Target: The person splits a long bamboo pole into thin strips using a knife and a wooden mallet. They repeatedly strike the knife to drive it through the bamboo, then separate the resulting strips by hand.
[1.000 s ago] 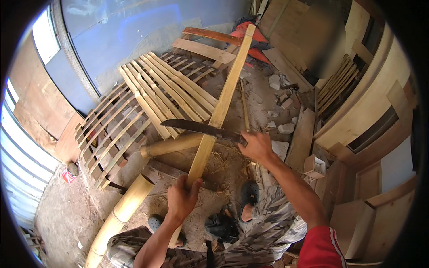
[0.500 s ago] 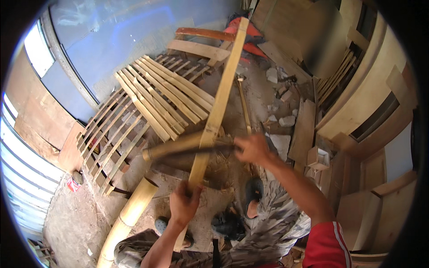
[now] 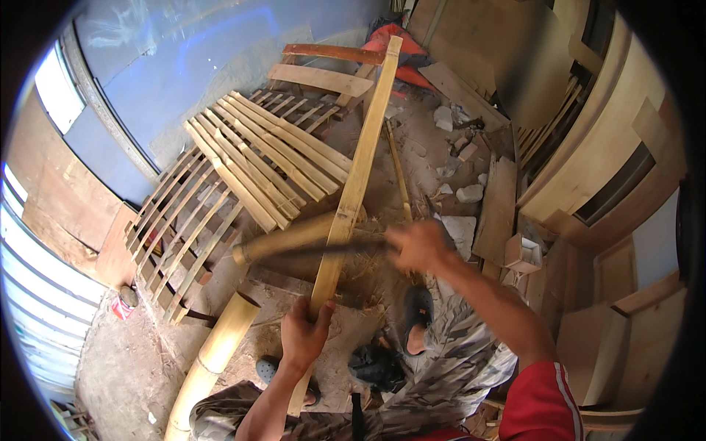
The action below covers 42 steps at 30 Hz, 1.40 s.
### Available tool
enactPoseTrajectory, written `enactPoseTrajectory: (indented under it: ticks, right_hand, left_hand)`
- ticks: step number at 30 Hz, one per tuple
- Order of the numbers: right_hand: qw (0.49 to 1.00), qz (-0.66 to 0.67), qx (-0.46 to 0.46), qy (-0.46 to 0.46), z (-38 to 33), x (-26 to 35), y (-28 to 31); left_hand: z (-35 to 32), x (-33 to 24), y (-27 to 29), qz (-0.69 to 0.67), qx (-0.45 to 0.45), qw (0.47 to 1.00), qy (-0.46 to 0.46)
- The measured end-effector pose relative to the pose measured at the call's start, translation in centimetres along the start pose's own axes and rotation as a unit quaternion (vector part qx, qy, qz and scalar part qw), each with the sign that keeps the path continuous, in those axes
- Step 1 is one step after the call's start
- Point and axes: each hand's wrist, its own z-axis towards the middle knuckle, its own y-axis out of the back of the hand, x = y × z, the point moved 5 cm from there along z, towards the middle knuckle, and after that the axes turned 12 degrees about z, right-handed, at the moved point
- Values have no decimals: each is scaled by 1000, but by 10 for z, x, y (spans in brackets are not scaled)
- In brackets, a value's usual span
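Note:
A long split bamboo strip [image 3: 365, 151] stands slanted before me, its far end up toward the back wall. Low on that strip, my left hand [image 3: 307, 328] is wrapped round it. My right hand [image 3: 421, 246] grips a dark long blade [image 3: 331, 250], smeared by motion; its handle is hidden in the fist. The blade lies across the strip's middle, and I cannot tell whether it touches. Behind them a short bamboo pole [image 3: 287, 241] rests low on its side. A thicker bamboo pole [image 3: 213, 353] lies at the left, its hollow end toward the middle.
Several split bamboo strips [image 3: 272, 151] lie on a slatted wooden frame [image 3: 176, 228] at the left back. Broken blocks [image 3: 469, 193] and a plank [image 3: 498, 213] lie on the right. A small open box [image 3: 522, 253] stands beside wooden cabinet parts [image 3: 625, 316]. A dark bag [image 3: 375, 365] sits near my feet.
The view has shifted slightly. Both hands keep their hold, and the blade stays across the bamboo strip, still blurred, with only a slight change of place.

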Motion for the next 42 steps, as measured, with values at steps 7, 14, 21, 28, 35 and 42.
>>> enactPoseTrajectory:
  ticks: [7, 14, 21, 28, 35, 42]
  right_hand:
    - [970, 17, -22, -240, -5, -67, 0]
    - [989, 51, -5, -139, -15, -39, -16]
    - [992, 40, -15, -118, -16, -46, -19]
    - [998, 51, -22, -40, -17, -26, -25]
    - [999, 24, 28, -13, -15, -7, -39]
    - [984, 34, 68, -159, -5, -20, -46]
  left_hand:
    - [6, -14, -2, -63, 36, 997, 13]
    - [7, -19, 6, 3, 0, 1000, -11]
    - [6, -14, -2, 101, -30, 991, -85]
    - [3, -24, -5, 111, -25, 991, -63]
    - [7, -22, -4, 127, -54, 989, -62]
    - [15, -6, -10, 159, -69, 983, -59]
